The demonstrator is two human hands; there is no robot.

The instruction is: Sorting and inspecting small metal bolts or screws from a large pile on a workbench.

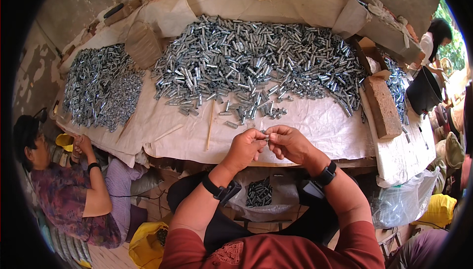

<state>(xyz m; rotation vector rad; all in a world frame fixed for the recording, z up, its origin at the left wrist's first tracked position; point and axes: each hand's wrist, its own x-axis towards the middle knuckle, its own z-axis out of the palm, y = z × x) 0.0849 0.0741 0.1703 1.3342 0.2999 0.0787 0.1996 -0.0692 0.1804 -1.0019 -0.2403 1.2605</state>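
Note:
My left hand (246, 147) and my right hand (289, 144) meet above the near edge of the cloth-covered table (315, 141). Fingers of both are pinched together around a small silvery metal piece (266, 136), mostly covered by the fingertips. Its exact kind is too small to make out. Just beyond my hands, loose metal pieces lie at the front of a wide heap of short shiny metal cylinders (256, 62). Below my hands, between my knees, a clear plastic bag (286, 190) holds a pile of darker metal cylinders (259, 192).
A second heap of metal parts (98, 86) lies at the left. A thin stick (210, 126) rests on the cloth. Bricks (382, 106) and a black bucket (424, 90) stand at the right. One person (69, 185) sits at the left; another (436, 40) is at the far right.

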